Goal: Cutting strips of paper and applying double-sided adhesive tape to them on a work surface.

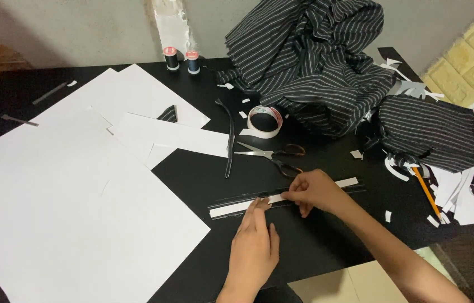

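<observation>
A long, narrow white strip (237, 208) lies flat on the black table, just below the middle of the frame, running from lower left up to the right at a slight slant. Dark fabric edges it along both long sides. Its middle is covered by fingers; both white ends show.

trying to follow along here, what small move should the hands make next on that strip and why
Probably slide the right hand rightward along the white strip, pressing: the left hand pins its left part, while the right end lies uncovered.
</observation>
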